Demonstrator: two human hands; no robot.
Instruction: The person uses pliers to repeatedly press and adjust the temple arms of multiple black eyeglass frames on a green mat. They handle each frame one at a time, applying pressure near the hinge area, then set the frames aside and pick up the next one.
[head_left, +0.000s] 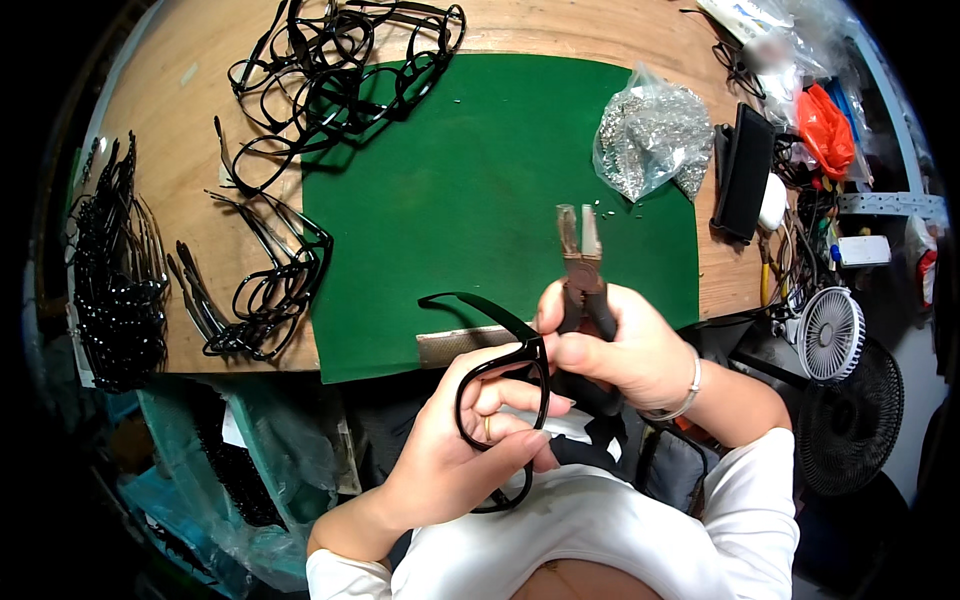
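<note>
My left hand [435, 445] is closed around a black plastic eyeglass frame [524, 349], its fingers passing behind and through the rims. One temple arm of the frame points away to the upper left, over the near edge of the green mat [470, 200]. In my right hand [640, 345] is a pair of pliers [582, 272] with dark handles, jaws pointing away from me and slightly apart. The thumb and a fingertip of that hand are close beside the frame's hinge corner; whether they touch it I cannot tell. No lenses can be made out in the frame.
Tangled black eyeglass frames [345, 75] lie at the far left, with more frames [275, 290] nearer and a pile of black temple arms [118, 270] at the edge. A clear bag of small silver parts [650, 140] sits far right. Two fans [831, 334] stand right.
</note>
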